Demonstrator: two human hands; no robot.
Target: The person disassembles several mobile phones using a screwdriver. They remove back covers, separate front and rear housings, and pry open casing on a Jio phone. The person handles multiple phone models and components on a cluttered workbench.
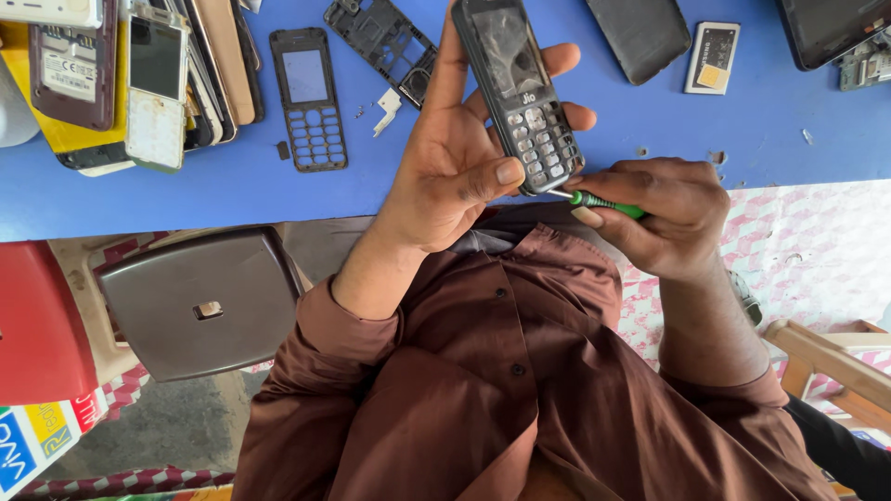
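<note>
My left hand [450, 162] is shut on a black keypad phone [515, 88], held upright over the blue table [232, 190] with its cracked screen and keys facing me. The thumb lies just below the keypad. My right hand [664, 213] grips a small screwdriver with a green handle [608, 203]. Its metal tip touches the phone's lower right edge.
On the table lie an empty keypad front frame [309, 97], a black inner frame [385, 42], a pile of phones and covers [139, 74], a black back cover [640, 32] and a battery [712, 57]. A grey stool [200, 301] stands below left, wooden furniture [835, 362] at right.
</note>
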